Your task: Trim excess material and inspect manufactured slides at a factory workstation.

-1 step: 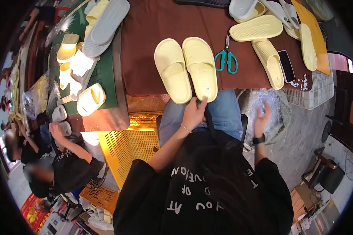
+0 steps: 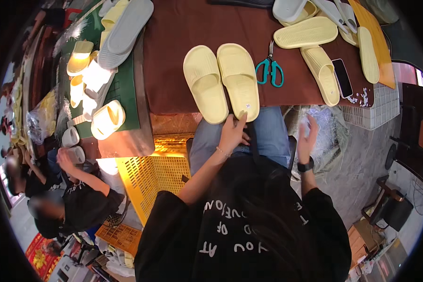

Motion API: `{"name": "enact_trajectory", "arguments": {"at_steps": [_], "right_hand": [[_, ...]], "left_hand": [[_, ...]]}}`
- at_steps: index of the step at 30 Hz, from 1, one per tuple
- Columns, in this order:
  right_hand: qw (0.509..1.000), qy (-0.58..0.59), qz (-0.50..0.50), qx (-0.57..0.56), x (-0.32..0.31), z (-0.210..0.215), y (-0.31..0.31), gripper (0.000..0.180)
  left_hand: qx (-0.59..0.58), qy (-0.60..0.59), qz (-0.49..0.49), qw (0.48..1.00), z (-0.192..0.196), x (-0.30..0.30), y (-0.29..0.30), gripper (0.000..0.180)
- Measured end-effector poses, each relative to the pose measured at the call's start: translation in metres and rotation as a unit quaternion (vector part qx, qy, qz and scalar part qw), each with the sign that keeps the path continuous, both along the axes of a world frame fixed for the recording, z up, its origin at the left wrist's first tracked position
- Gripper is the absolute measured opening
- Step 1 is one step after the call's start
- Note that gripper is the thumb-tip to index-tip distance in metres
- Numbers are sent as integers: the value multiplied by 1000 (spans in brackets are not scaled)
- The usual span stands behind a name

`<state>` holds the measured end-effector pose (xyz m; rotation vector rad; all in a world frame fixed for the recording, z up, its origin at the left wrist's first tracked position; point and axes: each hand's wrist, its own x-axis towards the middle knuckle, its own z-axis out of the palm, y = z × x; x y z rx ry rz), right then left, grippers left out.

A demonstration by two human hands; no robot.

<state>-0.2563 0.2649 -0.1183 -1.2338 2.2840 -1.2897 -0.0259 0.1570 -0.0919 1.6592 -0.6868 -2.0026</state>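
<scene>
A pair of pale yellow slide slippers (image 2: pixel 204 89) lies side by side, toes away from me, heels over the table's near edge. My left hand (image 2: pixel 232 134), with a thin bracelet at the wrist, is closed on the heel ends where the two slippers meet. One fingertip shows on top of the right slipper's heel, beside a small white sticker; the fingers underneath are hidden. To the right, beyond the table edge and beside my knee, my right hand (image 2: pixel 307 137) hangs slightly blurred, fingers apart, holding nothing. Teal-handled scissors (image 2: pixel 270 73) lie just right of the pair.
Yellow slippers (image 2: pixel 322 77) and grey ones are heaped at the right of the brown-covered table (image 2: pixel 169 89), with a phone (image 2: pixel 342 79). More slippers cover the green mat (image 2: pixel 127 101) at left. Below stands a yellow crate (image 2: pixel 169 164). Another person's hand (image 2: pixel 66 160) is at far left.
My right hand has risen slightly and shifted left. My left hand and the slippers look almost unchanged. The other person's hand at far left has moved a little.
</scene>
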Motion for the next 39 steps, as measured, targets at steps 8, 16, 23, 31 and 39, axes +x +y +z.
{"name": "enact_trajectory", "arguments": {"at_steps": [8,16,23,31,39], "right_hand": [[967,51,249,-19,78,23,-89,27],[965,58,257,-7,86,18,-90,26],[962,73,262,-2,86,18,-93,24],[973,57,223,-15,93,19,-96,21],[981,28,187,-30,92,17,-99,19]], "left_hand": [[-33,108,2,994,-40,-6,-1,33],[-27,110,20,993,-38,-5,-1,27],[-47,122,26,991,-38,-5,0,25],[-61,145,26,987,-40,-4,0,27],[-63,238,22,969,-33,-2,-2,31]]}}
